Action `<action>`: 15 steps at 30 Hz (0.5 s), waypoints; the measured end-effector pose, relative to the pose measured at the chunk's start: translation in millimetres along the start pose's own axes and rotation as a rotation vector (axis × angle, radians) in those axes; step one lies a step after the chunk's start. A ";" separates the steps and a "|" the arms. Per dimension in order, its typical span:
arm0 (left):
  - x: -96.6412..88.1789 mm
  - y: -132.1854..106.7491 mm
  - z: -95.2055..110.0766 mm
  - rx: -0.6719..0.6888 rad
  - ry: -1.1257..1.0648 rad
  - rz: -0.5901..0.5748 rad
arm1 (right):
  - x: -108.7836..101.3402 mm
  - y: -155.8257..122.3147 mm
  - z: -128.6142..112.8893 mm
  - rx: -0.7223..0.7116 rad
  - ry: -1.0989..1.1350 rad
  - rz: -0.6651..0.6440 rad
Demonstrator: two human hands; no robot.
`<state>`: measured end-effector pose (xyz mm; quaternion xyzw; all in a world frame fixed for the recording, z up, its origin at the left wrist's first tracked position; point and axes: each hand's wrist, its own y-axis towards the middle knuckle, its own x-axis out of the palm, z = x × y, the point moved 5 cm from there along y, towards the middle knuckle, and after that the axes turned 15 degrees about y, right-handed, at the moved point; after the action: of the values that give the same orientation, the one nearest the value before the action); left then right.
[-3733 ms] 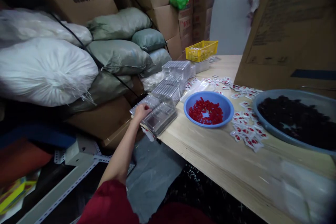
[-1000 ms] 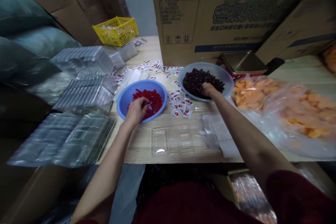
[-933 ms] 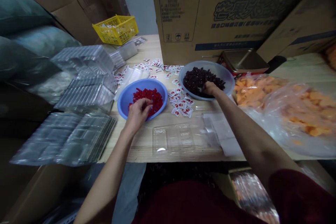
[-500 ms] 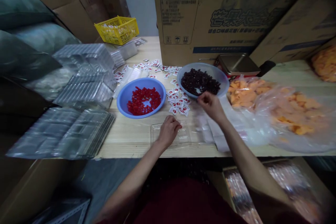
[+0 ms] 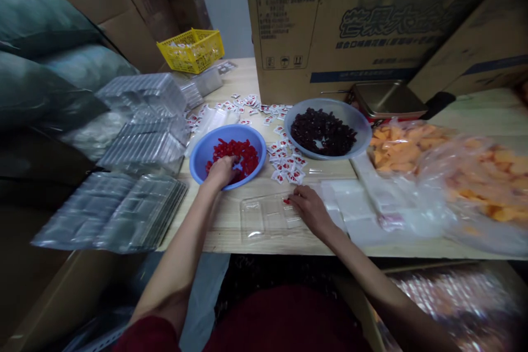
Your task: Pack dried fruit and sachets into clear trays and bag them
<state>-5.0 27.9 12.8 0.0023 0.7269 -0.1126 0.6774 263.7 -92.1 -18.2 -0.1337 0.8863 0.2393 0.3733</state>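
Left hand (image 5: 223,170): off the clear tray (image 5: 264,219), now in blue bowl (image 5: 201,149); grip curled among red pieces (image 5: 246,153), hold unclear. Right hand (image 5: 310,208): away from dark-fruit bowl (image 5: 359,121), now at tray's right end; grip narrow, contents unclear.

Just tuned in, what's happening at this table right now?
A person is working with both hands. The left hand is down in the blue bowl, among the red pieces. The right hand has its fingers at the right end of a clear tray near the table edge. Nobody touches the grey bowl.
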 end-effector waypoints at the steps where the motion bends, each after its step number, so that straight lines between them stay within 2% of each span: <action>1: 9.5 9.4 -3.1 0.026 0.021 -0.078 | -8.4 -0.2 0.5 0.014 0.044 0.045; 2: 16.7 16.2 -4.6 0.044 0.029 -0.116 | -18.3 0.1 2.1 0.030 0.083 0.095; 5: 27.2 24.3 -5.7 0.046 0.035 -0.126 | -53.1 7.0 14.7 0.068 0.125 0.227; 8: 26.3 22.1 -6.0 0.030 0.042 -0.127 | -94.4 27.3 41.2 0.132 0.070 0.362; 10: 21.1 20.1 -6.9 0.003 0.053 -0.109 | -118.4 49.7 67.0 0.249 -0.024 0.407; 11: 17.3 19.5 -7.6 -0.019 0.053 -0.082 | -125.9 63.3 81.9 0.340 -0.082 0.377; 13: 8.8 18.2 -8.8 -0.051 0.019 0.005 | -127.4 91.6 112.9 0.551 -0.165 0.179; 15: 1.6 16.3 -10.0 -0.050 -0.072 0.107 | -121.1 117.4 135.1 0.648 -0.169 0.055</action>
<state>-12.5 45.2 9.2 0.0204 0.7036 -0.0580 0.7080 378.7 85.5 25.8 0.0363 0.8854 -0.0346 0.4621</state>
